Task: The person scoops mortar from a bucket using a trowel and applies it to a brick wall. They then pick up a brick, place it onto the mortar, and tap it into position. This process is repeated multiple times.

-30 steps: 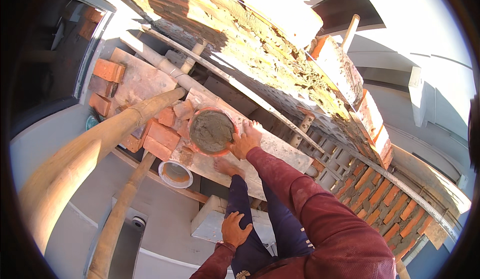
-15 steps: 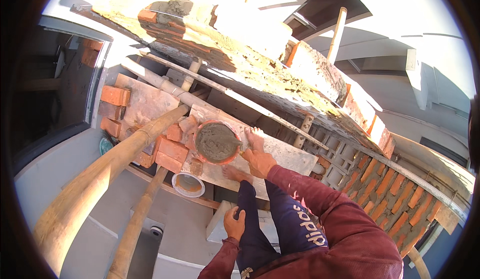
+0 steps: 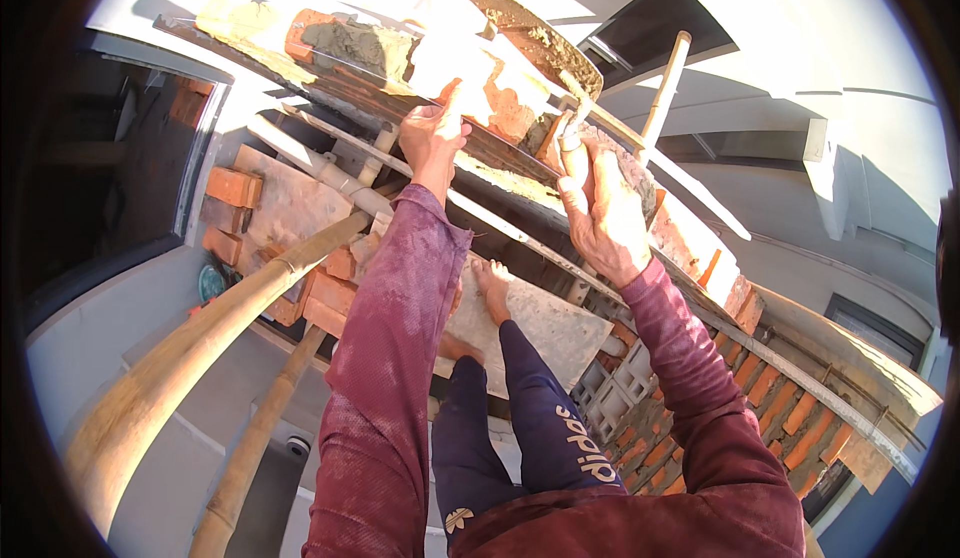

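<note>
My right hand (image 3: pixel 605 220) is wrapped round the wooden handle (image 3: pixel 574 158) of a trowel. The trowel's broad, mortar-smeared blade (image 3: pixel 530 36) extends up and left over the brick wall. At the wall's near edge is my left hand (image 3: pixel 432 143), with its fingers curled; glare hides whatever is at the fingertips. Near that hand, sunlit bricks (image 3: pixel 510 108) lie along the wall's top. Grey mortar (image 3: pixel 365 48) sits farther left, beside an orange brick (image 3: pixel 299 36). A thin string runs along the wall's edge.
Bamboo poles (image 3: pixel 215 328) slant past on the left. My bare feet stand on a board (image 3: pixel 540 323) over a gap. Bricks are stacked on the left (image 3: pixel 232 188) and by the pole (image 3: pixel 328 303). A brick-faced surface (image 3: pixel 770 408) lies at the lower right.
My right hand has carried the trowel from the mortar bucket up to the wall. My left hand has risen from my knee to the wall's edge; its arm now covers the bucket.
</note>
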`<control>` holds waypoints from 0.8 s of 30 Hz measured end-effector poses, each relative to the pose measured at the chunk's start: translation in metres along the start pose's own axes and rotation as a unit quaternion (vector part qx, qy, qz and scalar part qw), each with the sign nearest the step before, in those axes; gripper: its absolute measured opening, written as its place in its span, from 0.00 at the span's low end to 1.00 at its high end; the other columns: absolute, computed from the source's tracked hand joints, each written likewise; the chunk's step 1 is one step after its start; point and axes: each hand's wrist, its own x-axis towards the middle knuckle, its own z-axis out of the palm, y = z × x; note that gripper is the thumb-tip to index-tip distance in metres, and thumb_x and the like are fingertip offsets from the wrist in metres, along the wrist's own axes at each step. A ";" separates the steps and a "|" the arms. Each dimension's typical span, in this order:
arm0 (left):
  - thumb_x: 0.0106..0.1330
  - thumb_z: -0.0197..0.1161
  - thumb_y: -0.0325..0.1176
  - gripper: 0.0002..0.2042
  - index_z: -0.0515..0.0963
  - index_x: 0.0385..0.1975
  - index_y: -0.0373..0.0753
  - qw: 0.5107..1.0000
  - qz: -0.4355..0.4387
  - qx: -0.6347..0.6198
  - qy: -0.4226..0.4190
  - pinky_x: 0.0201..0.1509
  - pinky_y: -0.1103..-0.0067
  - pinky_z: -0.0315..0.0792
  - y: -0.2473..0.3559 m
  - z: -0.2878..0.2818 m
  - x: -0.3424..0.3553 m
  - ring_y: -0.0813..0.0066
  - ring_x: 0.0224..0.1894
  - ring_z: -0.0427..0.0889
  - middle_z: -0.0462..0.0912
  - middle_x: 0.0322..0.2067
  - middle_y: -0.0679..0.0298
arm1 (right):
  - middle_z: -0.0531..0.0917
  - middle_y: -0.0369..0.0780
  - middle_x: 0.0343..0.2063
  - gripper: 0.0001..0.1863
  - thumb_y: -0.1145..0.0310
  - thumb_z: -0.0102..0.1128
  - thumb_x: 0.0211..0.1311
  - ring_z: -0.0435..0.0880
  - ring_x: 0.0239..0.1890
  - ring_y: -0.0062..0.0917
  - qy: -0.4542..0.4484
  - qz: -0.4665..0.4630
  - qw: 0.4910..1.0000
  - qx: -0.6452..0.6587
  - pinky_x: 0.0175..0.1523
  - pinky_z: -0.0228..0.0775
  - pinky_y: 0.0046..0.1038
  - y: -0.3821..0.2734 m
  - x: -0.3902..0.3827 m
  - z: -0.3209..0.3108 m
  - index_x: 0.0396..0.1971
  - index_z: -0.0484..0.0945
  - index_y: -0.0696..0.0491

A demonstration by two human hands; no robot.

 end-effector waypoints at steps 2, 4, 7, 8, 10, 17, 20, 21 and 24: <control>0.66 0.66 0.33 0.11 0.74 0.36 0.32 1.000 -0.001 0.018 0.020 0.22 0.85 0.75 0.000 0.010 0.004 0.75 0.24 0.84 0.81 0.26 0.62 | 0.80 0.55 0.39 0.22 0.66 0.54 0.70 0.83 0.41 0.47 0.004 0.008 1.000 -0.004 0.46 0.74 0.37 0.005 0.004 0.009 0.58 0.64 0.62; 0.63 0.69 0.35 0.14 0.74 0.33 0.31 0.999 0.001 0.008 0.040 0.22 0.84 0.76 -0.006 0.012 0.010 0.75 0.23 0.84 0.82 0.25 0.61 | 0.80 0.55 0.40 0.22 0.66 0.53 0.71 0.83 0.42 0.46 -0.021 0.049 0.998 -0.013 0.47 0.74 0.38 0.022 0.004 0.028 0.58 0.65 0.62; 0.59 0.74 0.38 0.18 0.75 0.32 0.30 0.998 -0.001 -0.008 0.054 0.22 0.82 0.76 -0.009 0.011 0.015 0.76 0.22 0.83 0.82 0.25 0.59 | 0.80 0.57 0.44 0.25 0.63 0.51 0.72 0.82 0.46 0.49 -0.078 0.038 0.993 -0.077 0.51 0.73 0.39 0.031 0.014 0.043 0.62 0.62 0.62; 0.59 0.74 0.38 0.18 0.74 0.32 0.30 0.998 -0.009 -0.006 0.059 0.22 0.82 0.77 -0.008 0.010 0.012 0.75 0.22 0.83 0.82 0.25 0.58 | 0.79 0.58 0.46 0.26 0.62 0.50 0.73 0.81 0.47 0.50 -0.140 0.076 0.985 -0.067 0.52 0.73 0.39 0.025 0.019 0.039 0.63 0.61 0.62; 0.59 0.74 0.37 0.18 0.74 0.32 0.30 0.998 -0.015 -0.003 0.067 0.23 0.81 0.77 -0.006 0.009 0.008 0.75 0.23 0.84 0.82 0.25 0.58 | 0.80 0.57 0.43 0.24 0.64 0.51 0.71 0.81 0.45 0.51 -0.084 0.050 0.994 -0.046 0.49 0.73 0.41 0.019 0.015 0.037 0.61 0.62 0.61; 0.59 0.73 0.35 0.16 0.72 0.33 0.32 0.998 -0.021 -0.023 0.054 0.25 0.81 0.78 -0.004 0.008 0.009 0.72 0.25 0.84 0.81 0.27 0.58 | 0.81 0.52 0.35 0.21 0.66 0.51 0.71 0.82 0.39 0.47 -0.158 0.038 0.983 -0.089 0.44 0.74 0.43 0.017 0.031 0.034 0.58 0.65 0.60; 0.56 0.75 0.34 0.17 0.73 0.32 0.32 0.997 -0.022 -0.036 0.063 0.24 0.82 0.77 -0.003 0.010 0.007 0.73 0.24 0.84 0.81 0.27 0.57 | 0.82 0.56 0.37 0.22 0.66 0.51 0.71 0.82 0.41 0.52 -0.088 -0.020 0.994 -0.053 0.46 0.74 0.41 0.006 0.038 0.027 0.59 0.65 0.62; 0.54 0.76 0.34 0.18 0.73 0.31 0.31 0.996 -0.019 -0.041 0.070 0.22 0.82 0.76 -0.002 0.010 0.007 0.74 0.23 0.83 0.81 0.27 0.57 | 0.82 0.57 0.39 0.25 0.64 0.52 0.72 0.83 0.41 0.52 -0.060 -0.027 0.998 -0.024 0.46 0.75 0.41 0.004 0.040 0.029 0.62 0.64 0.62; 0.53 0.77 0.35 0.19 0.73 0.31 0.31 0.997 -0.006 -0.038 0.070 0.22 0.82 0.76 0.004 0.015 0.002 0.74 0.23 0.83 0.81 0.28 0.56 | 0.82 0.53 0.35 0.22 0.60 0.48 0.73 0.83 0.32 0.46 0.006 -0.072 0.997 -0.038 0.35 0.76 0.39 -0.003 0.060 0.038 0.58 0.67 0.61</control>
